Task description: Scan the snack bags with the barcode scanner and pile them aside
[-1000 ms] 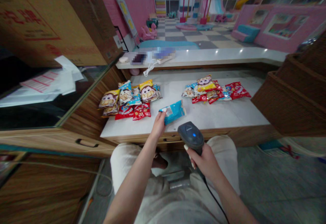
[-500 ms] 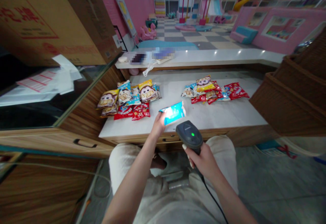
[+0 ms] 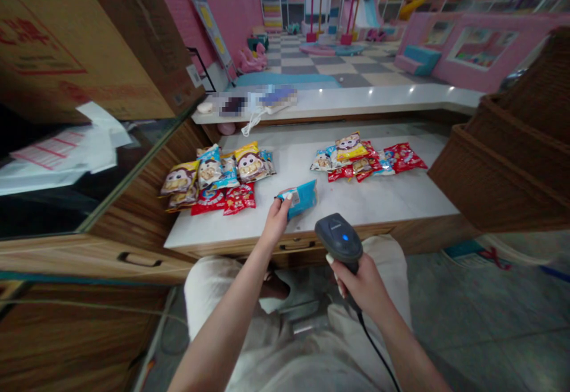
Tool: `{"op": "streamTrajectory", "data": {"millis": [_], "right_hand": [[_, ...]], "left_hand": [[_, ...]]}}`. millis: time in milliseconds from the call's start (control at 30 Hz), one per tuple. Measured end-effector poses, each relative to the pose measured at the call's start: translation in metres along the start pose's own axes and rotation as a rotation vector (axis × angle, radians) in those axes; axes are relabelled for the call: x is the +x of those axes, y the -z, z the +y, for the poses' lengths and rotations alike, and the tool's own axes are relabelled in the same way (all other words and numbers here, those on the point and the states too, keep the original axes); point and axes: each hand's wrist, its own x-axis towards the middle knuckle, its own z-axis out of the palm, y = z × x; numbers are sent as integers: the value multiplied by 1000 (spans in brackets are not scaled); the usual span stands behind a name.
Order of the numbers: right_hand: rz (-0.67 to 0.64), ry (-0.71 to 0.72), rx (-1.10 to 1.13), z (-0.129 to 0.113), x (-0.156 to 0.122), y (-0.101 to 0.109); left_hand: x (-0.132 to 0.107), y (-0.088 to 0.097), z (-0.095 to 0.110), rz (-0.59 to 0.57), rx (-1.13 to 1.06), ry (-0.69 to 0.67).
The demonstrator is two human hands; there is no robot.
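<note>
My left hand (image 3: 276, 218) pinches the left end of a blue snack bag (image 3: 305, 197), held just over the front of the white desk (image 3: 356, 205). A pale label shows near my thumb. My right hand (image 3: 358, 279) is wrapped round the handle of a dark grey barcode scanner (image 3: 339, 239), its head tilted toward the bag and a blue light lit on top. A cord runs down from the handle. Left of the bag lies a pile of yellow, blue and red snack bags (image 3: 252, 163). Another pile of snack bags (image 3: 351, 147) is at the right.
A big cardboard box (image 3: 133, 41) and white papers (image 3: 89, 148) sit on the dark counter at left. Stacked wicker baskets (image 3: 503, 172) stand at right. A raised white ledge (image 3: 356, 98) with a white cable (image 3: 253, 122) runs along the back.
The scanner's light has turned from green to blue, and the bright glare on the blue bag is gone. The scanner sits slightly further right of the bag. The view has shifted a little.
</note>
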Motion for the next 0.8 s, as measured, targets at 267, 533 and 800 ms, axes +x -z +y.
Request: {"op": "streamTrajectory", "data": {"millis": [267, 533, 800], "right_hand": [[46, -30, 1, -1, -3, 14], [72, 26, -15, 4, -4, 24], [86, -7, -24, 6, -3, 27]], "left_hand": [[3, -51, 15, -343, 597, -457], [19, -127, -8, -612, 1005, -475], [42, -180, -31, -521, 878, -456]]}}
